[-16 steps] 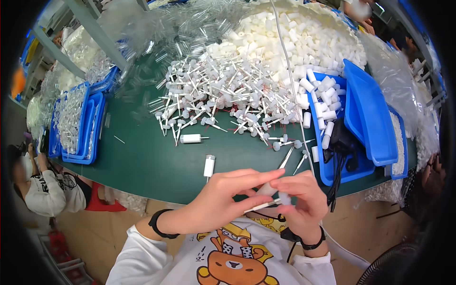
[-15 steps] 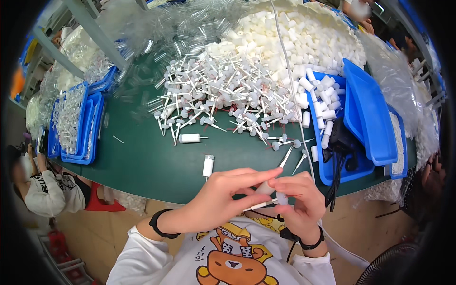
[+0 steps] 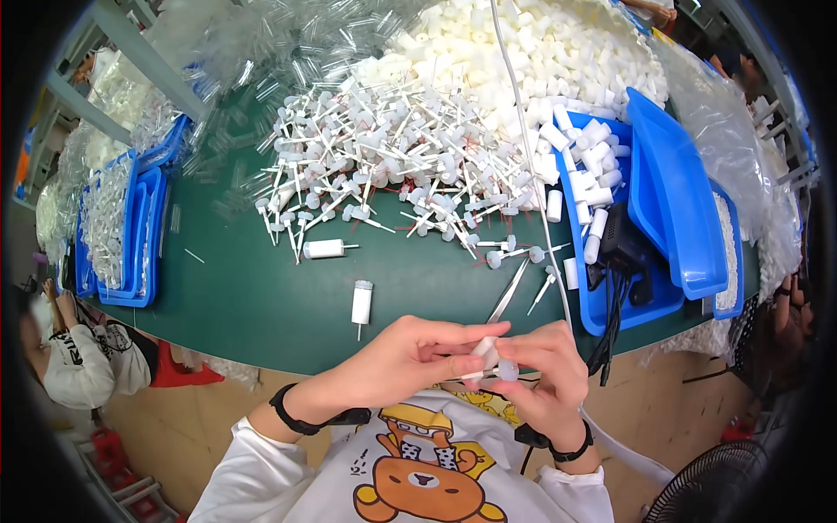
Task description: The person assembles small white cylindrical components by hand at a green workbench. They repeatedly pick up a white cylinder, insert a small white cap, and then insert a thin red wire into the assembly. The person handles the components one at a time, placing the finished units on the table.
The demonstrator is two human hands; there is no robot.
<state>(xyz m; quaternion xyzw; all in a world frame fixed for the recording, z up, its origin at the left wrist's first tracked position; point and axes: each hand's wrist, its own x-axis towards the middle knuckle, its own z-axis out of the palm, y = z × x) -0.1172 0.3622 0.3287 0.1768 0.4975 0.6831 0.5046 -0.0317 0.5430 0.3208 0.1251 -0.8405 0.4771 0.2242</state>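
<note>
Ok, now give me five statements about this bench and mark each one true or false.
1. The left hand and right hand are close together, with a small white cylinder and a pale cap at their fingers. True.
2. The tweezers are held in the right hand. False: the tweezers lie on the green table.
3. Plain white cylinders are heaped beyond the stemmed parts. True.
4. The front blue tray on the right holds only white cylinders. False: that blue tray also holds a black device with cables.
5. Both wrists are bare. False: each wears a dark band.
</note>
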